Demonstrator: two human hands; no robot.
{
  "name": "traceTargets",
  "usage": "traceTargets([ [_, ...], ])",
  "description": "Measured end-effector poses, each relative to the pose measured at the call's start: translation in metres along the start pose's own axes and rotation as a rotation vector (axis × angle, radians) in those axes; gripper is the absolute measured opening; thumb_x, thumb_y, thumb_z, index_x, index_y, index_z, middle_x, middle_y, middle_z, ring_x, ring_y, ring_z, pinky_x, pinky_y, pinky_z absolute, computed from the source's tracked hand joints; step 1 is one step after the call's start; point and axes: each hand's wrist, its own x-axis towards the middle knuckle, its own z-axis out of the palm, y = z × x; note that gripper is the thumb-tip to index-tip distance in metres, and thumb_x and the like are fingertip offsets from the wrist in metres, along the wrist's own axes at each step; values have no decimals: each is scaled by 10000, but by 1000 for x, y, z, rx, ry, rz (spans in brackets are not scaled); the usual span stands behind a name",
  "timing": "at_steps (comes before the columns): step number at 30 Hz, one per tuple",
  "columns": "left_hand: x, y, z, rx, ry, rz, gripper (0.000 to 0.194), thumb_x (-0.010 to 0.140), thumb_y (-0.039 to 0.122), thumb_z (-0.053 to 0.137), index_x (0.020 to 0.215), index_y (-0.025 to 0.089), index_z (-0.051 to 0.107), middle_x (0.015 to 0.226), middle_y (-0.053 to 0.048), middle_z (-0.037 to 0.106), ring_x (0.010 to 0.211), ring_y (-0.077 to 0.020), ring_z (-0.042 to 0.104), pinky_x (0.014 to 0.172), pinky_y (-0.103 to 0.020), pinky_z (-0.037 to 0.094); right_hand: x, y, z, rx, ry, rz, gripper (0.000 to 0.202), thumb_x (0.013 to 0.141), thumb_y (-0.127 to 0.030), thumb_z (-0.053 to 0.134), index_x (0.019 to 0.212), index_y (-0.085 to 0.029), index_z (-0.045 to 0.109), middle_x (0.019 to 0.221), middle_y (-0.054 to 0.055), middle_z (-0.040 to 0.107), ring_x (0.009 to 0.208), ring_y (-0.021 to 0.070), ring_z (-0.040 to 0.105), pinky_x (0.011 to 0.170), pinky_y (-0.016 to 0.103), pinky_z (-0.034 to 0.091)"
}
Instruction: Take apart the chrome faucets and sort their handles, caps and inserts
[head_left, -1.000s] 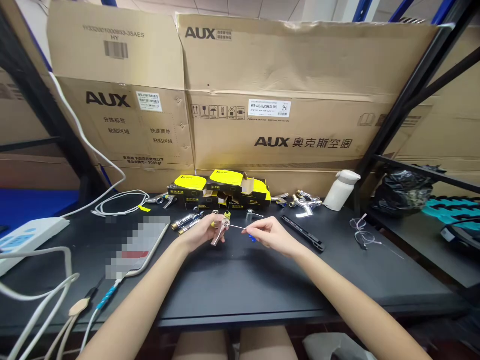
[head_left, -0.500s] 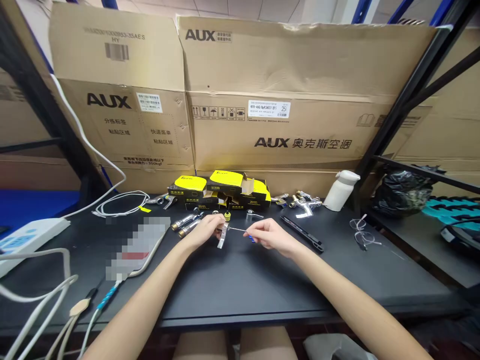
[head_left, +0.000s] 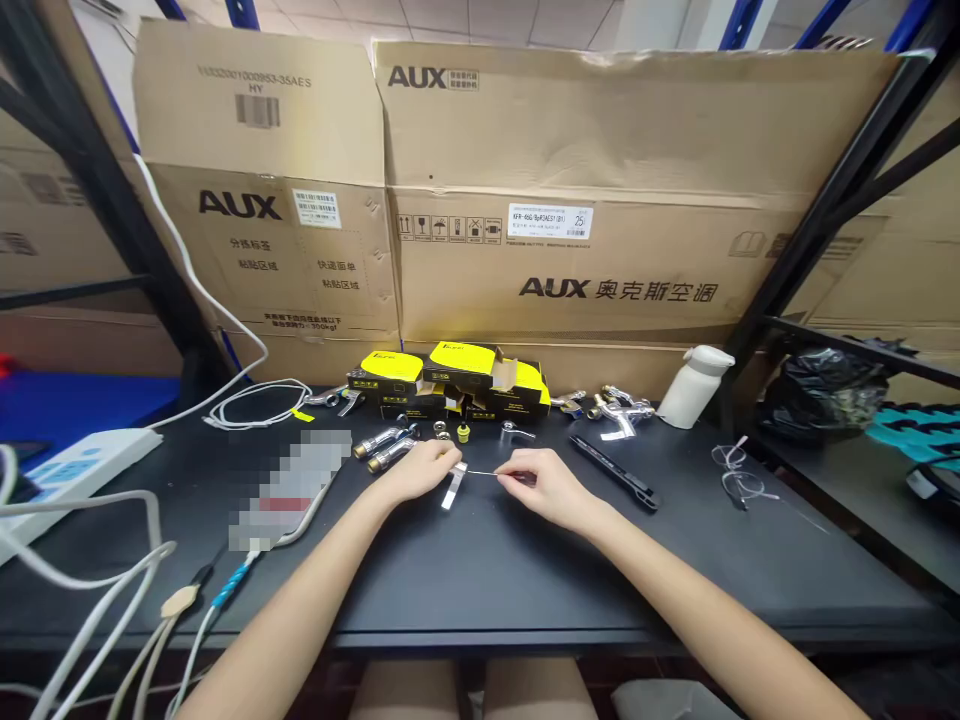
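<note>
My left hand (head_left: 424, 470) is closed around a small chrome tap part, mostly hidden by the fingers. Its flat shiny lever (head_left: 454, 486) sticks out below them. To the right, my right hand (head_left: 536, 482) pinches a thin metal-shafted tool (head_left: 481, 473), whose tip points left to the tap part; whether it touches is too small to tell. Behind the hands stand a yellow and black piece (head_left: 463, 433) and a loose chrome handle (head_left: 514, 432). Two chrome tap bodies with brass-coloured ends (head_left: 386, 448) lie beside my left hand.
Yellow and black boxes (head_left: 461, 362) are stacked at the back, with more chrome taps (head_left: 619, 412) to their right. A black utility knife (head_left: 613, 472), glasses (head_left: 741, 475) and a white bottle (head_left: 696, 388) sit rightward. A phone-like device (head_left: 300, 490), cables and a power strip (head_left: 82, 470) occupy the left.
The view has shifted slightly. Both hands sit a little lower relative to the yellow piece, which now shows apart from my left hand. The blue bit under my right hand no longer shows.
</note>
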Motion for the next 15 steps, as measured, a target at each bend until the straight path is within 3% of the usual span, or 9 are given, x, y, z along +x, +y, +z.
traceTargets([
  [8,1,0,3,-122,-57,-107,391,846,466,339,544,218,322,388,67,273,340,-105,283,412,-248,267,-4,-1,3,-326,143,-143,257,924,-235,454,970,-207,705,775,51,641,658,129,558,588,235,368],
  [11,3,0,3,-156,-32,-93,377,844,431,349,537,214,309,379,61,296,341,-99,298,422,-241,272,-3,-6,2,-171,145,-18,259,925,-292,458,901,-200,699,785,42,658,678,136,573,622,232,397],
  [15,4,0,4,-203,-9,-52,313,828,373,364,562,209,335,409,61,328,359,-95,316,419,-231,261,1,-9,0,173,9,193,406,936,-356,417,661,-165,648,611,10,606,635,138,574,622,229,428],
])
